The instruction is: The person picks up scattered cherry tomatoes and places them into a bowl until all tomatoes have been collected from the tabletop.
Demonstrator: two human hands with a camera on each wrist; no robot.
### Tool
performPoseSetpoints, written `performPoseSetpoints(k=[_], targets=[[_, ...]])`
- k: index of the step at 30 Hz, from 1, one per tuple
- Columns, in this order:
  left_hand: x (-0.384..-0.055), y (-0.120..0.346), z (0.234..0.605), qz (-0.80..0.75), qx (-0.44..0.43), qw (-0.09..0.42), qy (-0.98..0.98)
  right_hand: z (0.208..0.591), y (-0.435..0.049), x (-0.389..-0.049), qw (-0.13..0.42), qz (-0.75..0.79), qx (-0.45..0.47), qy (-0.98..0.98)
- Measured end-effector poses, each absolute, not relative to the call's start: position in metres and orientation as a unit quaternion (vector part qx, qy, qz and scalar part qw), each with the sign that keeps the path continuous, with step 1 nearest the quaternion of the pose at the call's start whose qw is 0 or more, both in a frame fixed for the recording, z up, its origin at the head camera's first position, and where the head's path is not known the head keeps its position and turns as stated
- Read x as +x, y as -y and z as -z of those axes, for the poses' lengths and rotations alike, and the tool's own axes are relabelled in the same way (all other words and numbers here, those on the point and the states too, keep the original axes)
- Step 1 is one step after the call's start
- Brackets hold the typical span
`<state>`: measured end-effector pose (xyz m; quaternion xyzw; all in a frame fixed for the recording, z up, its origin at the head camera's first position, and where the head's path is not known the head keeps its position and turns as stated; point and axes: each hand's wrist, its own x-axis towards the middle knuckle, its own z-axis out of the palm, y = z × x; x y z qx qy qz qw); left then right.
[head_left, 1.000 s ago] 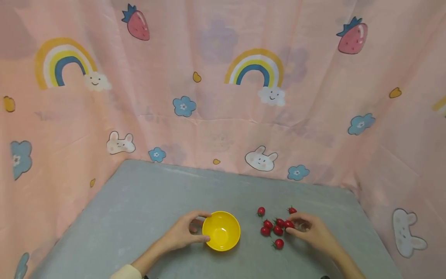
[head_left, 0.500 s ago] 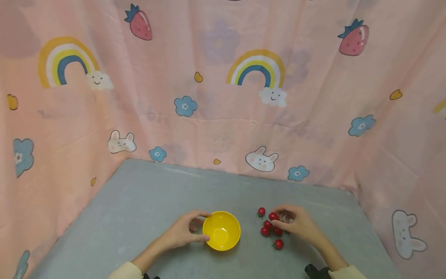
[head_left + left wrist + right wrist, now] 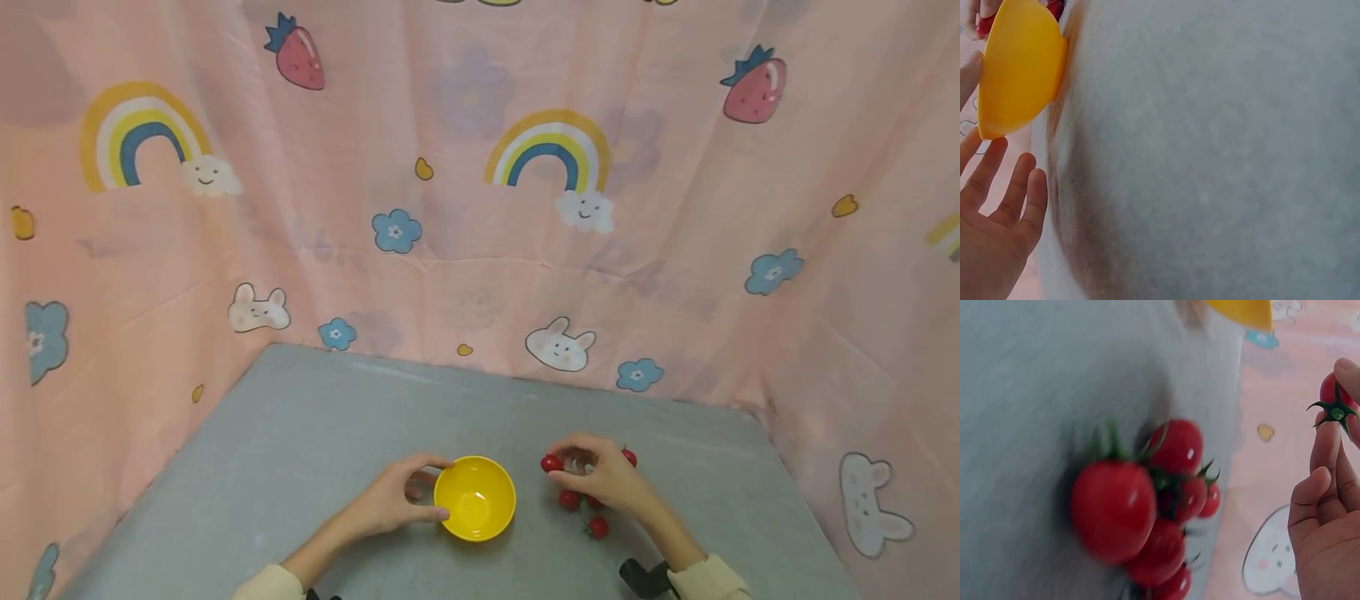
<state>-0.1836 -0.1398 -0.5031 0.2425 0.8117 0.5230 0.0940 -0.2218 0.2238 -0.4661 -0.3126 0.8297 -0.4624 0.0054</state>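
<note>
A small yellow bowl point(image 3: 477, 483) stands on the grey table, and nothing lies inside it. My left hand point(image 3: 390, 502) holds the bowl's left side, thumb at the near rim and index finger at the far rim; the other fingers spread below in the left wrist view. Between thumb and fingertips my right hand point(image 3: 606, 477) pinches a red cherry tomato point(image 3: 551, 463), right of the bowl. Its green calyx point(image 3: 1337, 414) shows in the right wrist view. Several more cherry tomatoes point(image 3: 1113, 509) lie grouped under and around the right hand, partly hidden by it in the head view.
The grey table point(image 3: 337, 417) reaches back to a pink curtain point(image 3: 450, 292) printed with rainbows, rabbits and flowers, which closes off the back and both sides. One tomato point(image 3: 597, 527) lies nearer the front; another point(image 3: 629, 457) shows behind the right hand.
My right hand has picked a cherry tomato from the group and carried it left, toward the bowl. The left hand and bowl have stayed in place.
</note>
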Motion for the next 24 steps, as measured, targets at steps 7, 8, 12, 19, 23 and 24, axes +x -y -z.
performPoseSetpoints(k=[7, 8, 12, 19, 23, 24], targets=[[-0.185, 0.141, 0.503, -0.515, 0.246, 0.091, -0.816, 0.46, -0.197, -0.225, 0.035, 0.454, -0.331, -0.826], [-0.185, 0.141, 0.504, -0.514, 0.247, 0.091, -0.816, 0.459, -0.194, -0.225, 0.041, 0.451, -0.335, -0.826], [-0.186, 0.141, 0.503, -0.513, 0.245, 0.1, -0.816, 0.456, -0.181, -0.227, 0.063, 0.438, -0.35, -0.826], [-0.187, 0.141, 0.502, -0.515, 0.244, 0.105, -0.815, 0.458, -0.168, -0.229, 0.085, 0.43, -0.373, -0.818], [-0.187, 0.14, 0.501, -0.512, 0.246, 0.105, -0.816, 0.461, -0.167, -0.23, 0.093, 0.427, -0.375, -0.817], [-0.187, 0.14, 0.501, -0.511, 0.246, 0.104, -0.817, 0.461, -0.167, -0.231, 0.095, 0.428, -0.375, -0.817]])
